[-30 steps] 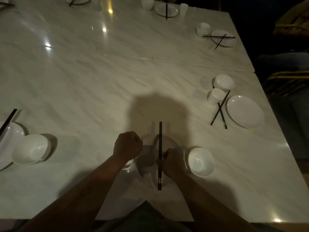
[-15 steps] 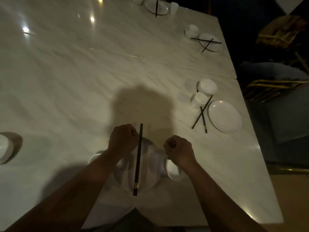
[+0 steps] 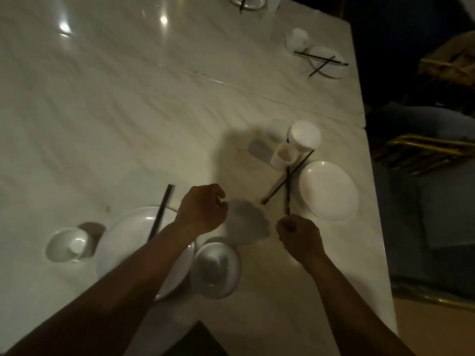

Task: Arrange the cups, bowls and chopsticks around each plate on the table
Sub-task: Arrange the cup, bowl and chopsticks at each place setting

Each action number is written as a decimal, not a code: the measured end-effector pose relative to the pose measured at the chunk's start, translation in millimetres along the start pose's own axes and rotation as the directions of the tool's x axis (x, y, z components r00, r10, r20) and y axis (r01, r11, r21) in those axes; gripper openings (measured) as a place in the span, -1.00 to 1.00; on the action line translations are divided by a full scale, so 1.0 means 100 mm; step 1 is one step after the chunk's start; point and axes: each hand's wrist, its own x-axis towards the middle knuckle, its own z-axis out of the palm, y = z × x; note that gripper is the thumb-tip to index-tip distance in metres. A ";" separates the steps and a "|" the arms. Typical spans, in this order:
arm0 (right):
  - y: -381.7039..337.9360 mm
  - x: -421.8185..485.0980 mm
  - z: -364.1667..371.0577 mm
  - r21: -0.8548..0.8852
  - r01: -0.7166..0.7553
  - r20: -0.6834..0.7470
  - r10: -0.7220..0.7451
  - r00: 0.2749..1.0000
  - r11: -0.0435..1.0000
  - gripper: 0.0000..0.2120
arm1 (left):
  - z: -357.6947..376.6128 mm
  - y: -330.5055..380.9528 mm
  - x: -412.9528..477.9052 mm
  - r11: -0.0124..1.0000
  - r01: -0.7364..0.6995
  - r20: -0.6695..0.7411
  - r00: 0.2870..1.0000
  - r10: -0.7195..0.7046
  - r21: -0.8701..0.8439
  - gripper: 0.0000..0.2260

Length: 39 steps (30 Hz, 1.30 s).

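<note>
- Nearest, a round white ceramic bowl point(image 3: 215, 269) is sitting on the pale marbled table point(image 3: 102, 111), below and between the two forearms, just right of a large round white plate point(image 3: 128, 235).
- Across that plate a pair of dark chopsticks point(image 3: 161, 213) is lying, partly hidden by the left forearm; a small white cup point(image 3: 69, 244) is standing just left of the plate.
- Above the bowl, the left hand point(image 3: 201, 210) is hovering with fingers loosely curled, holding nothing.
- Further right, the right hand point(image 3: 299, 237) is curling into a fist, its knuckles just beside the near tip of two crossed dark chopsticks point(image 3: 287, 179); whether it is gripping one, I cannot tell.
- Beyond lie a second white plate point(image 3: 328, 190), a white cup point(image 3: 284, 155) and a white bowl point(image 3: 304, 134).
- Farther off, two more settings are showing: in all, four plates and four chopstick pairs.
</note>
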 end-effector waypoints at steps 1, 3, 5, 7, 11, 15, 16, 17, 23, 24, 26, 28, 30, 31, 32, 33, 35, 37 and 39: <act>0.13 0.10 -0.04 -0.034 0.065 0.017 -0.064 0.998 0.997 -0.93 | 0.11 0.10 0.03 1.000 0.008 0.021 1.000 -0.009 0.019 -0.78; 0.40 0.26 -0.10 -0.080 0.181 0.094 -0.173 0.980 0.980 -0.91 | 0.38 0.30 0.07 0.998 0.023 0.051 0.998 -0.026 0.051 -0.63; 0.66 0.38 -0.18 -0.096 0.325 0.179 -0.305 0.935 0.941 -0.86 | 0.66 0.52 0.10 0.993 0.048 0.024 0.998 -0.050 0.105 -0.51; 1.00 0.45 -0.30 -0.087 0.427 0.289 -0.387 0.876 0.900 -0.75 | 0.96 0.71 0.08 0.986 0.095 -0.006 0.995 -0.095 0.134 -0.48; 1.58 0.56 -0.75 -0.137 0.458 0.407 -0.371 0.835 0.879 -0.74 | 1.42 1.06 -0.01 0.952 0.166 -0.008 0.985 -0.170 0.259 -0.43; 2.01 0.65 -1.23 -0.199 0.405 0.388 -0.308 0.869 0.892 -0.77 | 1.61 1.32 -0.19 0.954 0.209 -0.025 0.978 -0.209 0.216 -0.56; 2.10 0.69 -1.33 -0.218 0.400 0.373 -0.303 0.877 0.890 -0.78 | 1.63 1.36 -0.21 0.953 0.217 -0.020 0.976 -0.218 0.212 -0.56; 2.17 0.74 -1.42 -0.242 0.402 0.358 -0.303 0.883 0.883 -0.79 | 1.66 1.37 -0.23 0.952 0.216 -0.017 0.976 -0.217 0.215 -0.56; 2.31 0.91 -1.75 -0.512 0.363 0.343 -0.202 0.917 0.779 -0.70 | 1.83 1.42 -0.26 0.939 0.227 -0.114 0.972 -0.204 0.259 -0.67; 2.32 0.92 -1.78 -0.542 0.370 0.354 -0.195 0.915 0.754 -0.68 | 1.84 1.42 -0.29 0.941 0.228 -0.120 0.972 -0.204 0.248 -0.68; 2.32 0.93 -1.83 -0.567 0.400 0.375 -0.207 0.904 0.720 -0.66 | 1.90 1.39 -0.32 0.949 0.212 -0.121 0.975 -0.188 0.235 -0.69; 2.32 1.00 -1.89 -0.556 0.426 0.398 -0.221 0.890 0.714 -0.66 | 1.98 1.39 -0.34 0.954 0.230 -0.158 0.967 -0.201 0.193 -0.66; 2.32 1.11 -1.95 -0.538 0.465 0.419 -0.256 0.871 0.703 -0.65 | 2.02 1.46 -0.36 0.950 0.276 -0.197 0.949 -0.246 0.145 -0.66; 2.34 1.19 -1.97 -0.529 0.490 0.426 -0.282 0.860 0.693 -0.66 | 2.04 1.50 -0.36 0.947 0.296 -0.212 0.941 -0.266 0.125 -0.64; 2.36 1.27 -2.00 -0.514 0.515 0.435 -0.310 0.846 0.686 -0.67 | 2.06 1.54 -0.37 0.942 0.316 -0.226 0.932 -0.285 0.115 -0.62; 2.38 1.35 -2.02 -0.497 0.542 0.445 -0.338 0.829 0.677 -0.68 | 2.09 1.58 -0.38 0.936 0.333 -0.232 0.925 -0.301 0.114 -0.60; 2.41 1.51 -2.08 -0.482 0.589 0.463 -0.382 0.800 0.649 -0.70 | 2.14 1.65 -0.42 0.925 0.360 -0.232 0.916 -0.326 0.124 -0.57; 2.44 1.68 -2.10 -0.441 0.654 0.473 -0.460 0.751 0.614 -0.71 | 2.20 1.74 -0.46 0.909 0.393 -0.238 0.904 -0.355 0.136 -0.55; 2.41 1.86 -2.13 -0.414 0.712 0.499 -0.513 0.698 0.567 -0.69 | 2.25 1.84 -0.49 0.886 0.436 -0.256 0.884 -0.390 0.155 -0.54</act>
